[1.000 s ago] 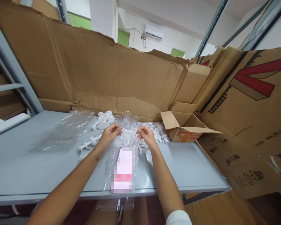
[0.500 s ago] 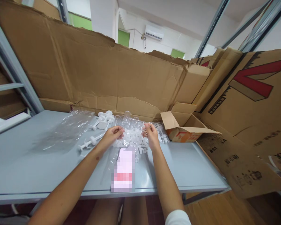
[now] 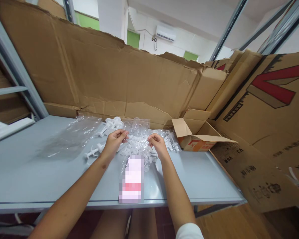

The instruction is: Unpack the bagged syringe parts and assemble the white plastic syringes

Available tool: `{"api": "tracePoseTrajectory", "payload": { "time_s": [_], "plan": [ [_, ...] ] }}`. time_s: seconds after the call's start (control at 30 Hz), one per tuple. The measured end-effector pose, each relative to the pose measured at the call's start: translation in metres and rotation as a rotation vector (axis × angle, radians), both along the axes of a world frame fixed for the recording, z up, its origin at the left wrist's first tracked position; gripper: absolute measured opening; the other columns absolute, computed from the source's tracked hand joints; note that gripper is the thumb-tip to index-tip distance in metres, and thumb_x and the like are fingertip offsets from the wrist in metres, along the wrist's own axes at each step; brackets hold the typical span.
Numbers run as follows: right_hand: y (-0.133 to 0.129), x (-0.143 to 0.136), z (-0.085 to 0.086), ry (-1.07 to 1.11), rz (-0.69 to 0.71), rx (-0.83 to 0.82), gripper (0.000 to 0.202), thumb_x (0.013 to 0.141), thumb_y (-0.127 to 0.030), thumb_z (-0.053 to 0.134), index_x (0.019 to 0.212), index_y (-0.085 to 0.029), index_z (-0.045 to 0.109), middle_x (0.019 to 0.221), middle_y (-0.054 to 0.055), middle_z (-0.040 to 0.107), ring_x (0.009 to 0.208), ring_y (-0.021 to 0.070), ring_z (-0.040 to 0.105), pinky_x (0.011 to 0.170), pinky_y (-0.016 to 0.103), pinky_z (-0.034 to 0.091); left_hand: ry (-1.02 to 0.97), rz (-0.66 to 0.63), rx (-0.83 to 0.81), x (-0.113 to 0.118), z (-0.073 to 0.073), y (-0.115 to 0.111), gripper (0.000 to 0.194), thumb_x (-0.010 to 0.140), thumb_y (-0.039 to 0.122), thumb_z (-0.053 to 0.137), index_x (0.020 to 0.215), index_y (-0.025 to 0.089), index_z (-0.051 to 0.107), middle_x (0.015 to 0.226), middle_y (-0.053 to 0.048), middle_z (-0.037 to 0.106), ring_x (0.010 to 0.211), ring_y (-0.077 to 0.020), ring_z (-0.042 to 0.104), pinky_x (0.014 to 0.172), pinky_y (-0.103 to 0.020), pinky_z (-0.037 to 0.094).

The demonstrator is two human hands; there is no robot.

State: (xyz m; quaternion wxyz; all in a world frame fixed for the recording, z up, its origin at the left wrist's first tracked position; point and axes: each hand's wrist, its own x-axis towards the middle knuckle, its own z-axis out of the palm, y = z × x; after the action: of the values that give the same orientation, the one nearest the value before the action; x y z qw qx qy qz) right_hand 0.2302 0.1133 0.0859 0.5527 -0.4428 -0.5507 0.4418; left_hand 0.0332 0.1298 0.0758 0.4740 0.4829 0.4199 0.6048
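Observation:
My left hand (image 3: 116, 141) is closed in a pinch on what looks like the edge of a clear plastic bag (image 3: 142, 143). Opposite it, my right hand (image 3: 156, 143) also pinches at the thin film; the exact grip is hard to make out. Beneath and between the hands spreads a heap of small white plastic parts (image 3: 133, 146). Clear plastic tubes (image 3: 136, 124) lie behind the heap. Left of my left hand are white plungers with round ends (image 3: 114, 122), and another white plunger (image 3: 93, 152) rests closer to me.
A phone with a blurred screen (image 3: 131, 179) lies at the table's front. An open cardboard box (image 3: 196, 142) stands right of the heap. A flat clear bag (image 3: 72, 137) lies on the left of the grey table (image 3: 52, 179). Tall cardboard (image 3: 129, 79) walls the back.
My right hand has moved slightly left and down, and my left hand slightly left and up. The clear film between them has shifted, showing more over the tubes at the back.

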Motion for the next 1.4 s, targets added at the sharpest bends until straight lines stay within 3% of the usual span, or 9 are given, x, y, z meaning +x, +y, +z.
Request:
{"api": "tracePoseTrajectory", "payload": {
  "time_s": [0.13, 0.23, 0.33, 0.47, 0.6, 0.87, 1.03, 1.23, 1.4],
  "plan": [
    [0.001, 0.003, 0.000, -0.009, 0.044, -0.020, 0.012, 0.067, -0.027, 0.058, 0.064, -0.017, 0.054, 0.058, -0.002, 0.055, 0.048, 0.0075, 0.047, 0.047, 0.021, 0.034, 0.012, -0.023, 0.029, -0.003, 0.000, 0.002, 0.045, 0.064, 0.046, 0.064, 0.096, 0.016, 0.054, 0.075, -0.002, 0.061, 0.059, -0.0117, 0.056, 0.058, -0.024, 0.044],
    [0.001, 0.005, -0.002, -0.059, 0.157, -0.039, 0.008, 0.066, -0.024, 0.058, 0.065, -0.016, 0.055, 0.060, -0.002, 0.056, 0.049, 0.0073, 0.048, 0.048, 0.020, 0.034, 0.039, 0.116, 0.164, -0.008, 0.003, 0.003, 0.052, 0.066, 0.044, 0.063, 0.110, 0.020, 0.049, 0.098, -0.007, 0.060, 0.077, -0.0151, 0.059, 0.069, -0.027, 0.045],
    [-0.002, 0.005, -0.003, -0.136, 0.302, -0.073, 0.008, 0.066, -0.024, 0.058, 0.066, -0.016, 0.055, 0.062, -0.002, 0.056, 0.050, 0.0070, 0.047, 0.049, 0.021, 0.034, 0.254, 0.260, 0.326, -0.014, 0.009, 0.002, 0.045, 0.070, 0.042, 0.059, 0.109, 0.020, 0.052, 0.108, -0.007, 0.058, 0.095, -0.0184, 0.055, 0.085, -0.031, 0.040],
    [-0.007, 0.000, -0.002, -0.219, 0.445, -0.116, 0.015, 0.067, -0.028, 0.061, 0.067, -0.015, 0.055, 0.059, -0.003, 0.054, 0.050, 0.0068, 0.047, 0.050, 0.021, 0.034, 0.624, 0.243, 0.332, -0.021, 0.011, 0.001, 0.031, 0.074, 0.042, 0.054, 0.096, 0.022, 0.063, 0.099, -0.004, 0.064, 0.097, -0.0213, 0.055, 0.094, -0.036, 0.033],
    [-0.007, -0.003, -0.004, -0.266, 0.494, -0.139, 0.021, 0.066, -0.033, 0.064, 0.066, -0.015, 0.053, 0.059, -0.004, 0.052, 0.051, 0.0070, 0.046, 0.050, 0.021, 0.034, 0.805, 0.137, 0.258, -0.025, 0.006, 0.004, 0.026, 0.073, 0.043, 0.053, 0.077, 0.021, 0.066, 0.079, -0.002, 0.067, 0.080, -0.0197, 0.059, 0.086, -0.034, 0.038],
    [-0.004, 0.002, -0.007, -0.326, 0.448, -0.138, 0.022, 0.071, -0.036, 0.061, 0.073, -0.016, 0.053, 0.063, -0.002, 0.054, 0.051, 0.0072, 0.048, 0.048, 0.020, 0.034, 0.666, 0.218, 0.269, -0.022, 0.004, 0.005, 0.023, 0.072, 0.039, 0.053, 0.073, 0.019, 0.063, 0.075, -0.001, 0.065, 0.072, -0.0152, 0.057, 0.071, -0.024, 0.042],
    [-0.007, 0.005, -0.004, -0.402, 0.571, -0.205, 0.023, 0.073, -0.038, 0.059, 0.072, -0.016, 0.052, 0.059, -0.003, 0.054, 0.049, 0.0069, 0.048, 0.046, 0.019, 0.035, 0.606, 0.322, 0.258, -0.026, 0.007, 0.006, 0.022, 0.074, 0.038, 0.052, 0.076, 0.018, 0.061, 0.075, 0.000, 0.064, 0.067, -0.0130, 0.055, 0.065, -0.021, 0.041],
    [-0.007, 0.006, -0.003, -0.415, 0.512, -0.180, 0.023, 0.072, -0.039, 0.058, 0.071, -0.016, 0.053, 0.049, -0.006, 0.051, 0.035, 0.0038, 0.038, 0.035, 0.016, 0.029, 0.960, 0.519, 0.326, -0.034, 0.012, 0.000, 0.024, 0.080, 0.040, 0.045, 0.083, 0.022, 0.061, 0.070, 0.001, 0.061, 0.058, -0.0131, 0.051, 0.055, -0.023, 0.032],
    [-0.008, 0.005, 0.000, -0.405, 0.493, -0.160, 0.021, 0.072, -0.037, 0.057, 0.072, -0.017, 0.055, 0.045, -0.008, 0.049, 0.029, 0.0025, 0.031, 0.030, 0.016, 0.021, 0.957, 0.642, 0.332, -0.046, 0.017, 0.002, 0.027, 0.083, 0.041, 0.041, 0.089, 0.023, 0.060, 0.074, -0.002, 0.061, 0.063, -0.0155, 0.053, 0.057, -0.024, 0.032]
  ]
}}
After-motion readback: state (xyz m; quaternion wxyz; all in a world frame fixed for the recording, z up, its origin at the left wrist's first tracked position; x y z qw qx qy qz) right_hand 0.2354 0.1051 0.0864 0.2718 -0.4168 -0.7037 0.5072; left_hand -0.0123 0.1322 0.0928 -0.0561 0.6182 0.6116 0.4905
